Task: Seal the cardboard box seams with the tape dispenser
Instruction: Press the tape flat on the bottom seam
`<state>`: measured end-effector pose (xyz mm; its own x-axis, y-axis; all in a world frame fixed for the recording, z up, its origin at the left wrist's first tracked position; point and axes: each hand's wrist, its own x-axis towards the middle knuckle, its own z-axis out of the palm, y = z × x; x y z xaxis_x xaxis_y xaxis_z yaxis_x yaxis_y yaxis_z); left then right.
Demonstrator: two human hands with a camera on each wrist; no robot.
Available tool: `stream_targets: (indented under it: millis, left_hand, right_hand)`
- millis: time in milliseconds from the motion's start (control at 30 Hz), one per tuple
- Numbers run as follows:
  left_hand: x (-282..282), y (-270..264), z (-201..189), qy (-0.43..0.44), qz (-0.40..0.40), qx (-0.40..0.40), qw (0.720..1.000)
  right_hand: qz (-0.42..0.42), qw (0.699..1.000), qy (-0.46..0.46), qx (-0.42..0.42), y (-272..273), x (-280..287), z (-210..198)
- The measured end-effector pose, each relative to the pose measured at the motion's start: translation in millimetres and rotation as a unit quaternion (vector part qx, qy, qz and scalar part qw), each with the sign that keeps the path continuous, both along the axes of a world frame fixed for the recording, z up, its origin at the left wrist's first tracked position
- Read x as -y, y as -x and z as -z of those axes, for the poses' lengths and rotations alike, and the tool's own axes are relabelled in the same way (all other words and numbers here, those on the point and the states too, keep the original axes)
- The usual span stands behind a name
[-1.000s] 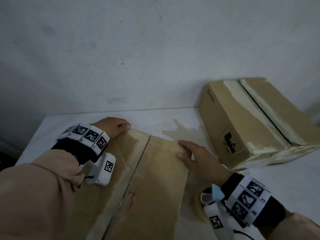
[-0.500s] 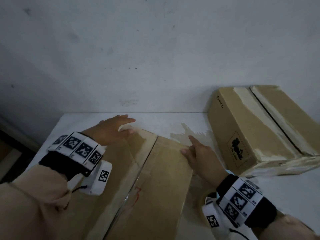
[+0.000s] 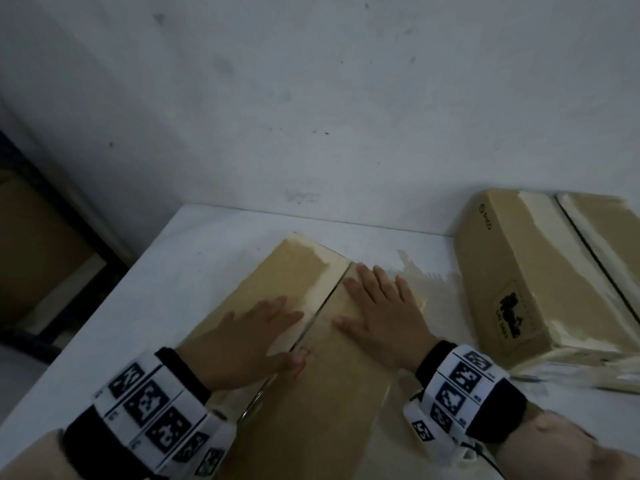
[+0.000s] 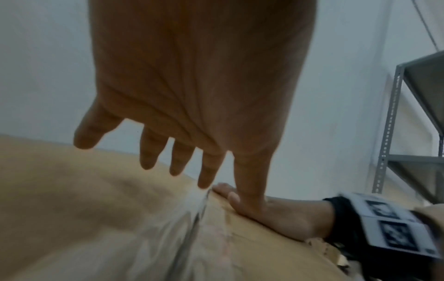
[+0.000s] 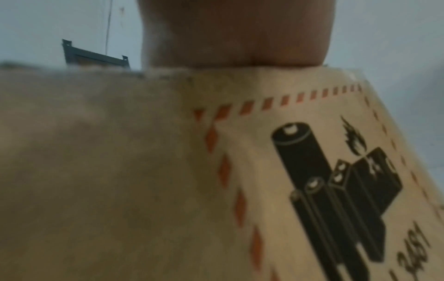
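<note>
Now both grips lie wide and flat, holding nothing: the left hand (image 3: pixel 242 336) and the right hand (image 3: pixel 379 315) press the near cardboard box (image 3: pixel 304 410) on either side of its centre seam (image 3: pixel 320 308), where a glossy strip, seemingly tape, already runs. No tape dispenser is in view. On the white desk (image 3: pixel 194 271), a second box (image 3: pixel 540 271) at far right seems unsealed.

We see a tan cardboard box (image 3: pixel 304 341) with pale torn patches, a second tan box (image 3: pixel 526 271) printed with a black battery symbol inside red dashes, black-and-white checkered wristbands (image 3: pixel 152 407), and a white table (image 3: pixel 194 258).
</note>
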<state>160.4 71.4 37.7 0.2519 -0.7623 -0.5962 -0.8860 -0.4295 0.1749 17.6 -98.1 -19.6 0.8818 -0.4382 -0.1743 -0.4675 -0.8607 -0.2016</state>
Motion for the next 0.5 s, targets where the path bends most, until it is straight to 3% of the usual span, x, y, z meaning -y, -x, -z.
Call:
stream_targets:
  millis: [233, 367, 500]
  left_hand:
    - [-28, 31, 1, -0.017, 0.041, 0.03, 0.999]
    - [-50, 37, 28, 0.05, 0.004, 0.149, 0.988]
    - [-58, 50, 51, 0.131, -0.021, 0.134, 0.982]
  right_hand:
    - [-0.002, 1.0, 0.03, 0.002, -24, 32, 2]
    - [0.011, 0.999, 0.042, -0.032, -27, 30, -3]
    - [-0.131, 0.99, 0.031, -0.031, -14, -15, -7]
